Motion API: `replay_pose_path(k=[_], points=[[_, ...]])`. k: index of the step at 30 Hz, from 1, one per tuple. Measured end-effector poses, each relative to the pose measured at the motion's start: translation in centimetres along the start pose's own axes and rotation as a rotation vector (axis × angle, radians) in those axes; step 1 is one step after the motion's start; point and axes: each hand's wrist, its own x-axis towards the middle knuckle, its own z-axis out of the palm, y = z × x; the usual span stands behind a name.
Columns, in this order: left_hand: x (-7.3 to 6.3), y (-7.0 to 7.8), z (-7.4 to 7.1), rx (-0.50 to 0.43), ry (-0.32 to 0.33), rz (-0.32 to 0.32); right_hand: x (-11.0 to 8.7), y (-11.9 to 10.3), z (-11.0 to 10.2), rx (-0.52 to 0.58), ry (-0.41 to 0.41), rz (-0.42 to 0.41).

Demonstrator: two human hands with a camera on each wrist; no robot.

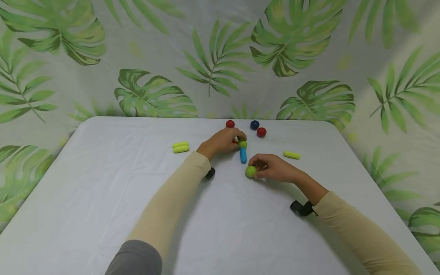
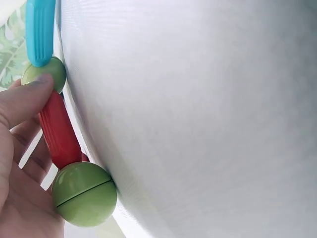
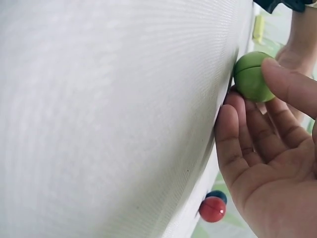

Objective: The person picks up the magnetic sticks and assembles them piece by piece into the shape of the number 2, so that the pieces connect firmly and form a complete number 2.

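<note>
Near the middle of the white tabletop [image 1: 233, 229], your left hand [image 1: 223, 140] pinches a green ball [image 1: 242, 144] between thumb and fingers [image 2: 30, 164]. A blue stick [image 1: 243, 155] runs from that ball toward you; a red stick [image 2: 59, 130] leads from it to a second green ball [image 2: 85, 196], which your hand hides in the head view. Your right hand [image 1: 277, 169] pinches a third green ball [image 1: 251, 171] just beside the blue stick's near end. Right behind the left hand sits a red ball [image 1: 230, 123]; farther right, a dark blue ball [image 1: 254, 125] and another red ball [image 1: 261, 132] crowd together. Paired yellow sticks [image 1: 181, 150] lie left of your left hand, a lone yellow stick [image 1: 291, 155] beyond your right.
</note>
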Motion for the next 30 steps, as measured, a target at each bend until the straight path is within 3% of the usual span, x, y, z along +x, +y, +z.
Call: replay_pose_path(k=[7,18,30], points=[[-0.2,0.0,-0.3,-0.022,-0.005,-0.013,0.1,0.2,0.0,-0.003,0.010,0.042],[0.3,-0.3,-0.1,-0.017,-0.015,-0.030,0.6,0.4,0.3,0.011,0.027,0.042],[0.2,-0.2,-0.2,-0.008,-0.019,-0.041,1.4,-0.7,0.8,0.038,0.101,0.167]])
